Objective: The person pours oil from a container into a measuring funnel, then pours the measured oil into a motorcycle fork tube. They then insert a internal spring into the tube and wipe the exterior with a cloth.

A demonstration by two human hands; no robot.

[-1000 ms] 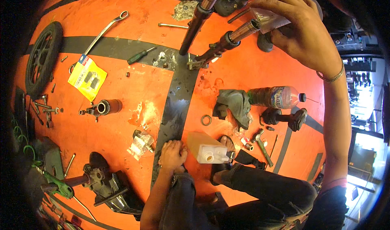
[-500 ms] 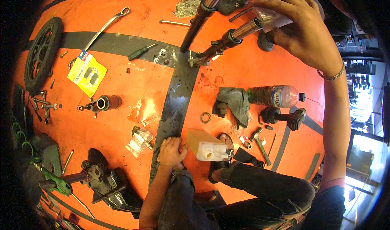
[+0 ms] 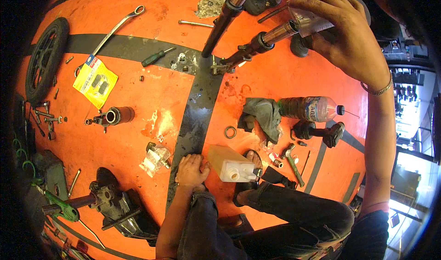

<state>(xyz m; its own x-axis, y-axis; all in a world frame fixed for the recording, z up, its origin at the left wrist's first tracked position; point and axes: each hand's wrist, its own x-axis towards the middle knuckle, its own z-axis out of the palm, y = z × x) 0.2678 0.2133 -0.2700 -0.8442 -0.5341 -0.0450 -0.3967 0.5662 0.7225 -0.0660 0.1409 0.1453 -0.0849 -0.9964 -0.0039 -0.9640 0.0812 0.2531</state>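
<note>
At upper right of the frame, your right hand [image 3: 347,35] grips the clear container [image 3: 304,23] near the fork tube [image 3: 278,33]; better to keep it steady. Lower centre, your left hand [image 3: 189,170] rests loosely, seemingly empty.

A yellow packet [image 3: 96,82] overlaps a long wrench [image 3: 113,32] near a black wheel [image 3: 42,59]
</note>
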